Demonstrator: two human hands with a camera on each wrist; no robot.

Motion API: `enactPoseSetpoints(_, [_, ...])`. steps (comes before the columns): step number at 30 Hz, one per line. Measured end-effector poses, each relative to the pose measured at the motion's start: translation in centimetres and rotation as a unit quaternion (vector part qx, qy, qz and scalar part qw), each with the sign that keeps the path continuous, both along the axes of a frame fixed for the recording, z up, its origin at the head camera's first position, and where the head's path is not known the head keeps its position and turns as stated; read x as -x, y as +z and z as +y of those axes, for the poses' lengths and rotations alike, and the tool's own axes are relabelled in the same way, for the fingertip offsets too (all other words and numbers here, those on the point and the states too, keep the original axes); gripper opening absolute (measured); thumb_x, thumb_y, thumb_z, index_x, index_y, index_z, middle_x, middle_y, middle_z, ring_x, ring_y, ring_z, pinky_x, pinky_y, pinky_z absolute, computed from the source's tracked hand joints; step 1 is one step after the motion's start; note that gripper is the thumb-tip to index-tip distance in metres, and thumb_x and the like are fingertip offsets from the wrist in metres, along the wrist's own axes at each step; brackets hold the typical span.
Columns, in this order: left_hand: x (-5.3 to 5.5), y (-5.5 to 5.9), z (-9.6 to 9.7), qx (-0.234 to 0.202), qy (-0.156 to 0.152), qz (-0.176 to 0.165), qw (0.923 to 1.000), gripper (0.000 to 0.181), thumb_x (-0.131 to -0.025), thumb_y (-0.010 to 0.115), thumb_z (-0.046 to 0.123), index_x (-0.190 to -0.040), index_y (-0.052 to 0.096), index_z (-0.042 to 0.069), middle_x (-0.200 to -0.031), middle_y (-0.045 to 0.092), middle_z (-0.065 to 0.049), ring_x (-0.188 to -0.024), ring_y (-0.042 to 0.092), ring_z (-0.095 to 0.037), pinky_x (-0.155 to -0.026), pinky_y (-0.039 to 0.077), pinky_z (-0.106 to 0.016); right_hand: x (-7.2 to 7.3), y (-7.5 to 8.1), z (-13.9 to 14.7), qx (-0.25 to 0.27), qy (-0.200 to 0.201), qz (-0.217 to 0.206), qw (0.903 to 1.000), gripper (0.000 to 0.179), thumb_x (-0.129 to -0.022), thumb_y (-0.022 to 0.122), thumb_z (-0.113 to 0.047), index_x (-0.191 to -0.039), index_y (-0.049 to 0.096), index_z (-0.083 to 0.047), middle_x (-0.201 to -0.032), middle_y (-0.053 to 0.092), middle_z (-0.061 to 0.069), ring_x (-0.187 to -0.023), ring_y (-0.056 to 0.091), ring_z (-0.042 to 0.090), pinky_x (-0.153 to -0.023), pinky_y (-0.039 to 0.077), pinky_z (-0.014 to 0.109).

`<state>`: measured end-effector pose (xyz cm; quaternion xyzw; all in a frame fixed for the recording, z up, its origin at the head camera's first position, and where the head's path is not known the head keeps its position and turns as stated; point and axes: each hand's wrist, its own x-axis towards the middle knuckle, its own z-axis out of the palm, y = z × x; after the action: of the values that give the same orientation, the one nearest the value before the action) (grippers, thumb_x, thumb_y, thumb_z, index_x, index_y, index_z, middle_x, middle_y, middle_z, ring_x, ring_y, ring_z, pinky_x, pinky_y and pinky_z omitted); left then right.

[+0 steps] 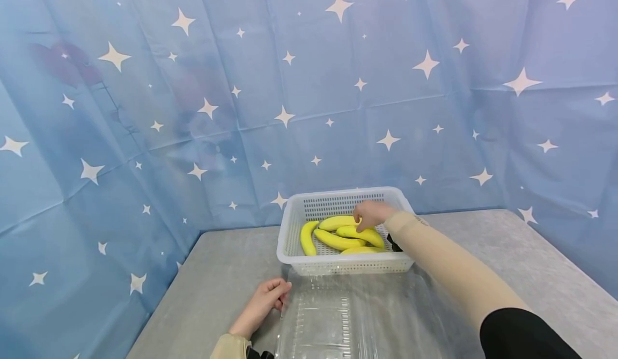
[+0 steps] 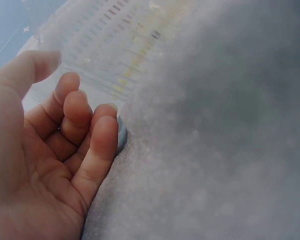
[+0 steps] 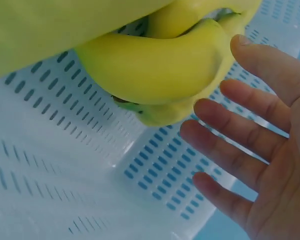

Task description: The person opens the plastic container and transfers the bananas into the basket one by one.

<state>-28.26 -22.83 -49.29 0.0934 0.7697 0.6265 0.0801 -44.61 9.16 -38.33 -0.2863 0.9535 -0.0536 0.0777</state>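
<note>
A white perforated plastic basket (image 1: 345,261) holds several yellow bananas (image 1: 339,240). My right hand (image 1: 373,214) reaches into it from the right, over the bananas. In the right wrist view, its fingers (image 3: 255,132) are spread and slightly bent beside a banana (image 3: 160,70), with no banana gripped. Near the left edge of a clear plastic container (image 1: 321,321), my left hand (image 1: 265,300) stays low with loosely curled fingers. The left wrist view shows a gap between the thumb and fingers of the left hand (image 2: 60,145); I see nothing pinched there.
The clear container lies in front of the basket on a grey table (image 1: 232,257). A blue curtain (image 1: 309,90) with white stars hangs behind and at the sides. Much of the left wrist view is blurred by a pale surface close to the camera.
</note>
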Motion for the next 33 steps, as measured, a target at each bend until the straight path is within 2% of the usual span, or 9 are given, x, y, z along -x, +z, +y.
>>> enactPoseSetpoints(4, [0.0, 0.0, 0.0, -0.001, -0.002, -0.001, 1.0000, 0.035, -0.088, 0.053, 0.027, -0.068, 0.048, 0.000, -0.059, 0.048, 0.001, -0.049, 0.046, -0.010, -0.048, 0.043, -0.024, -0.2, 0.7, 0.5, 0.004, -0.001, 0.007, 1.0000, 0.021, -0.077, 0.067, -0.029, -0.093, 0.064, -0.016, -0.097, 0.060, -0.002, -0.078, 0.054, 0.012, -0.067, 0.045, 0.033])
enactPoseSetpoints(8, [0.1, 0.1, 0.0, 0.001, -0.003, -0.002, 1.0000, 0.034, -0.087, 0.055, 0.031, -0.066, 0.049, 0.004, -0.059, 0.048, 0.001, -0.050, 0.046, -0.010, -0.048, 0.043, -0.024, -0.5, 1.4, 1.0, 0.021, -0.003, 0.002, 0.9998, 0.019, -0.078, 0.066, -0.029, -0.093, 0.064, -0.018, -0.093, 0.059, -0.004, -0.078, 0.054, 0.012, -0.067, 0.045, 0.033])
enactPoseSetpoints(15, [-0.1, 0.1, 0.0, 0.008, 0.001, -0.005, 1.0000, 0.037, -0.087, 0.055, 0.030, -0.070, 0.049, -0.003, -0.060, 0.048, 0.001, -0.050, 0.046, -0.011, -0.048, 0.043, -0.025, -0.7, 2.6, 1.7, 0.036, -0.006, 0.010, 0.9993, 0.014, -0.080, 0.065, -0.028, -0.090, 0.065, -0.019, -0.087, 0.059, -0.006, -0.074, 0.054, 0.011, -0.065, 0.045, 0.032])
enactPoseSetpoints(20, [-0.2, 0.1, 0.0, 0.005, 0.003, -0.004, 1.0000, 0.035, -0.085, 0.056, 0.032, -0.067, 0.049, 0.003, -0.059, 0.048, 0.001, -0.050, 0.046, -0.010, -0.048, 0.043, -0.024, -0.8, 3.7, 2.5, 0.044, -0.013, 0.008, 0.9989, 0.015, -0.081, 0.063, -0.029, -0.092, 0.064, -0.019, -0.090, 0.058, -0.005, -0.074, 0.053, 0.012, -0.063, 0.045, 0.032])
enactPoseSetpoints(29, [-0.2, 0.1, 0.0, -0.002, 0.006, -0.010, 0.9999, 0.033, -0.084, 0.057, 0.032, -0.067, 0.049, 0.005, -0.060, 0.048, 0.000, -0.050, 0.046, -0.011, -0.049, 0.043, -0.025, -1.3, 4.4, 5.0, 0.084, -0.012, 0.016, 0.9963, 0.013, -0.082, 0.061, -0.029, -0.090, 0.065, -0.019, -0.089, 0.059, -0.006, -0.078, 0.055, 0.012, -0.066, 0.045, 0.031])
enactPoseSetpoints(33, [-0.2, 0.3, 0.0, -0.003, 0.006, -0.012, 0.9999, 0.030, -0.085, 0.057, 0.029, -0.066, 0.049, 0.006, -0.060, 0.049, -0.001, -0.050, 0.046, -0.012, -0.049, 0.043, -0.026, -1.5, 5.0, 6.2, 0.115, -0.017, 0.020, 0.9931, 0.017, -0.083, 0.061, -0.029, -0.092, 0.065, -0.016, -0.090, 0.059, -0.003, -0.081, 0.055, 0.015, -0.067, 0.046, 0.034])
